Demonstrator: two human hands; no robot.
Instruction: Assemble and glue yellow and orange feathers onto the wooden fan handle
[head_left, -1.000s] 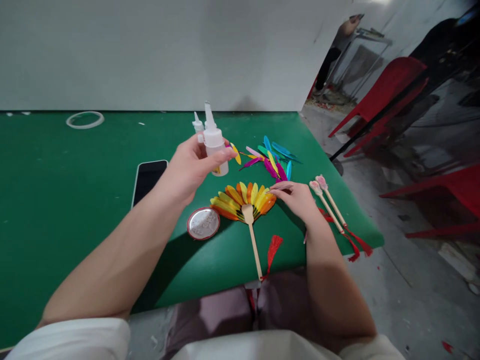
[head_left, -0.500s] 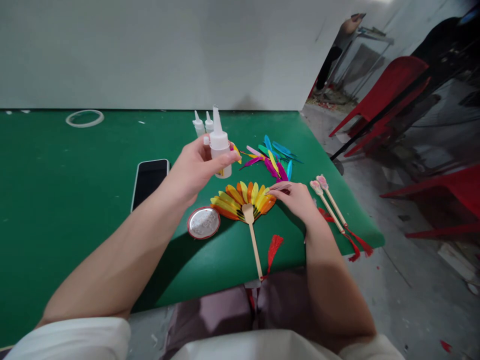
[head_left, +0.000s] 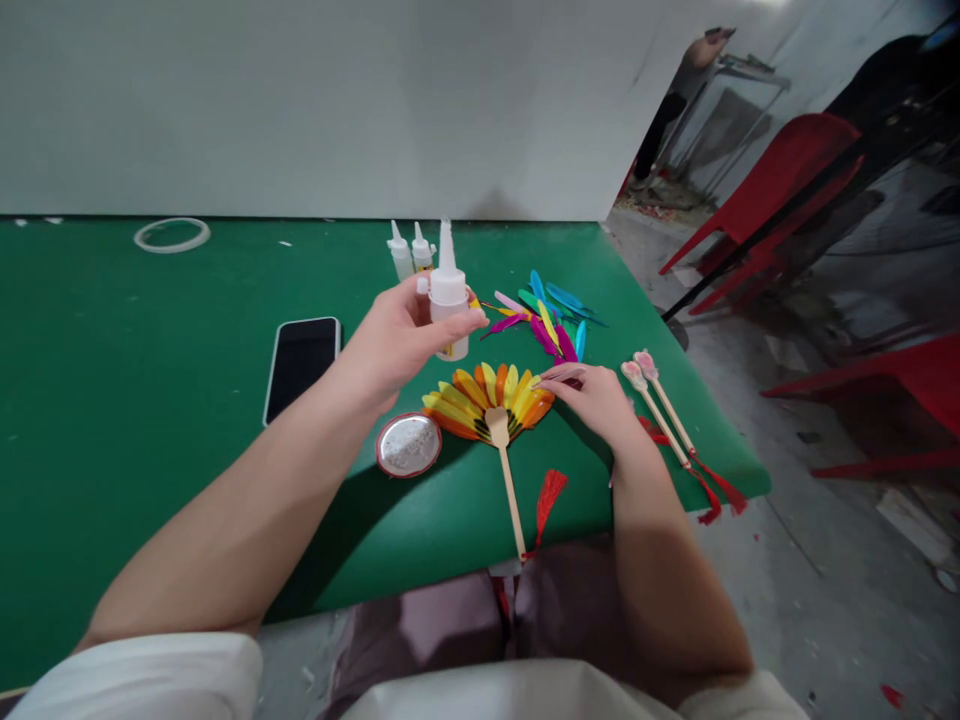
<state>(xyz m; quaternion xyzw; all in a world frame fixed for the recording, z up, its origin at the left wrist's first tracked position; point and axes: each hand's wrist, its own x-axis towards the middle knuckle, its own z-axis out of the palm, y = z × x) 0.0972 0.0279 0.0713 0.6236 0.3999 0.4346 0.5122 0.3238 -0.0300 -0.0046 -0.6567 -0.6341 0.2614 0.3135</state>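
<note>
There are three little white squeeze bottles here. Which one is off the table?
The white nozzle-topped squeeze bottle gripped upright in the left hand is the one in the air. The two smaller white bottles stand on the green table behind it.

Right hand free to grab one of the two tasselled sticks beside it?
Probably yes. The right hand rests on the feather fan, holding nothing bulky, and the tasselled sticks lie just to its right on the green table, nothing between.

L hand [head_left: 394,340] raised, gripping; R hand [head_left: 596,395] flat (fingers extended).
</note>
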